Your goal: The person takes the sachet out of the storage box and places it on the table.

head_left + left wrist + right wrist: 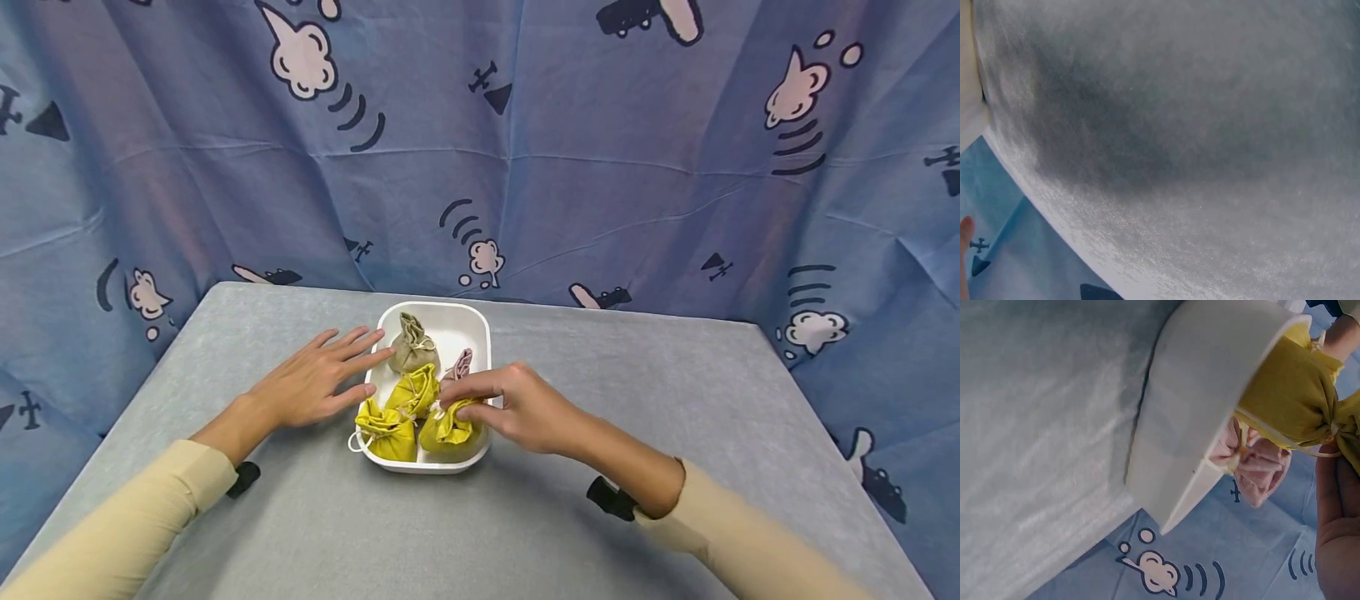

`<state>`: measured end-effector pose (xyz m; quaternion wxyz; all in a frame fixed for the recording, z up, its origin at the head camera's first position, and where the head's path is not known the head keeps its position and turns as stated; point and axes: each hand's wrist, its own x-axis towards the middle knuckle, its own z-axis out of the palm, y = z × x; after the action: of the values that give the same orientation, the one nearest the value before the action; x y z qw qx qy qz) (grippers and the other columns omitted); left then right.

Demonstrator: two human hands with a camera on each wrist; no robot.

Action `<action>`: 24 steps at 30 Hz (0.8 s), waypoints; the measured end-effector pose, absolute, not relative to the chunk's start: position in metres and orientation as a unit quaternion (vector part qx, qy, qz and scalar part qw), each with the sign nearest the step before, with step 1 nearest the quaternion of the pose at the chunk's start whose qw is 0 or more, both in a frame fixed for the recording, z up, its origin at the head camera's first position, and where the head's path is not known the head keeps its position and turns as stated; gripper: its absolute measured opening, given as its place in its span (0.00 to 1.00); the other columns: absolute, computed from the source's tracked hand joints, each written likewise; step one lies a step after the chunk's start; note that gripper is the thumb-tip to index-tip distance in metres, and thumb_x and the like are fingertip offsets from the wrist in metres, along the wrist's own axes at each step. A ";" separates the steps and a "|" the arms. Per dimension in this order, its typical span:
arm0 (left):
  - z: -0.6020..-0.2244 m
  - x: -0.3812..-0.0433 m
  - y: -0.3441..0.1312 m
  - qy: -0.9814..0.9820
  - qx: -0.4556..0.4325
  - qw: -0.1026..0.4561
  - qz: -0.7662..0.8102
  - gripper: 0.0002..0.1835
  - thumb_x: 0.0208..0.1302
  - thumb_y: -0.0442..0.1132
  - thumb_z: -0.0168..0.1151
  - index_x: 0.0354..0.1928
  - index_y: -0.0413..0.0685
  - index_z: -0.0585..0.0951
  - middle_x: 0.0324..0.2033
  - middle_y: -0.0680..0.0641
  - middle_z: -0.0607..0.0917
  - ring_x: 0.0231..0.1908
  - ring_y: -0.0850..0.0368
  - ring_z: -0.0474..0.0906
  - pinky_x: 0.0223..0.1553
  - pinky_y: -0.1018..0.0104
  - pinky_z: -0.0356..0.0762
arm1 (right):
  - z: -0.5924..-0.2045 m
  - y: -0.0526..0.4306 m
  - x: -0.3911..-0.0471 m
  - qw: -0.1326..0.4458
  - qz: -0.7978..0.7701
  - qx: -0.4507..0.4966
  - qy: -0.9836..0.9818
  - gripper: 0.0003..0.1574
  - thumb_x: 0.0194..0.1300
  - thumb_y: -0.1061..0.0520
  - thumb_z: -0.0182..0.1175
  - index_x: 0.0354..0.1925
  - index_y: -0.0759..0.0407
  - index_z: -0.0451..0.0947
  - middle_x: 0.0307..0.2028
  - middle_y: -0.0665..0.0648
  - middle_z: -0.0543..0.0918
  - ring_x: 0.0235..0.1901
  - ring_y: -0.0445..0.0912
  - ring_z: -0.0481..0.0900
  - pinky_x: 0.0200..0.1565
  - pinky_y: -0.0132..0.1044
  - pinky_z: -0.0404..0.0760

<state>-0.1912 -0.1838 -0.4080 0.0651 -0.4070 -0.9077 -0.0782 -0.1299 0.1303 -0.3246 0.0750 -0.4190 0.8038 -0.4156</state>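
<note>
A white tray [486,333] holds several small drawstring pouches. At its front right, my right hand [528,408] pinches the gathered neck of a yellow pouch [442,439]; the right wrist view shows fingers at the tied neck of this yellow pouch [1291,394]. Two more yellow pouches, one in the middle [411,393] and one at the front left [392,440], sit beside it. A khaki pouch [412,357] stands at the back left, and a pink pouch [460,367] is partly hidden behind my right fingers. My left hand [318,379] spreads its fingers over the tray's left rim.
The tray stands on a grey cloth-covered table [637,375]. A blue patterned curtain [420,167] hangs behind and around the table. A white cord loop [356,442] from the front-left pouch hangs over the rim. Black wrist bands [611,498] sit under both forearms.
</note>
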 end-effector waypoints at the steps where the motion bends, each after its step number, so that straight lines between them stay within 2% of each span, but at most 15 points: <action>1: -0.408 -0.191 -0.184 -0.908 -0.407 0.065 -0.078 0.30 0.68 0.61 0.40 0.70 0.64 0.58 0.70 0.51 0.55 0.69 0.49 0.49 0.63 0.42 0.48 | -0.322 0.132 -0.130 0.074 -0.416 -0.421 0.803 0.16 0.58 0.65 0.62 0.47 0.60 0.81 0.43 0.50 0.84 0.44 0.38 0.80 0.45 0.29 0.77; 9: -0.408 -0.191 -0.184 -0.908 -0.407 0.063 -0.073 0.30 0.68 0.61 0.39 0.70 0.65 0.57 0.70 0.52 0.55 0.69 0.49 0.49 0.63 0.42 0.49 | -0.300 0.146 -0.132 0.058 -0.437 -0.419 0.794 0.16 0.59 0.66 0.60 0.47 0.58 0.81 0.45 0.51 0.83 0.45 0.40 0.80 0.46 0.32 0.77; 15: -0.408 -0.191 -0.183 -0.905 -0.412 0.071 -0.077 0.30 0.68 0.61 0.40 0.70 0.64 0.59 0.69 0.50 0.56 0.68 0.47 0.51 0.62 0.41 0.49 | -0.282 0.161 -0.132 0.027 -0.439 -0.395 0.807 0.14 0.59 0.65 0.62 0.45 0.58 0.82 0.43 0.50 0.83 0.45 0.41 0.80 0.46 0.34 0.78; 24: -0.409 -0.191 -0.183 -0.906 -0.411 0.073 -0.071 0.30 0.68 0.61 0.40 0.70 0.65 0.58 0.70 0.51 0.55 0.69 0.49 0.49 0.62 0.41 0.50 | -0.281 0.186 -0.135 -0.004 -0.432 -0.365 0.825 0.15 0.59 0.63 0.62 0.46 0.57 0.81 0.42 0.50 0.84 0.44 0.40 0.81 0.45 0.33 0.78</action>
<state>-0.1909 -0.1831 -0.4087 0.0733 -0.4111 -0.9059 -0.0708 -0.1350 0.1864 -0.2812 -0.0045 -0.3647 0.8246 -0.4325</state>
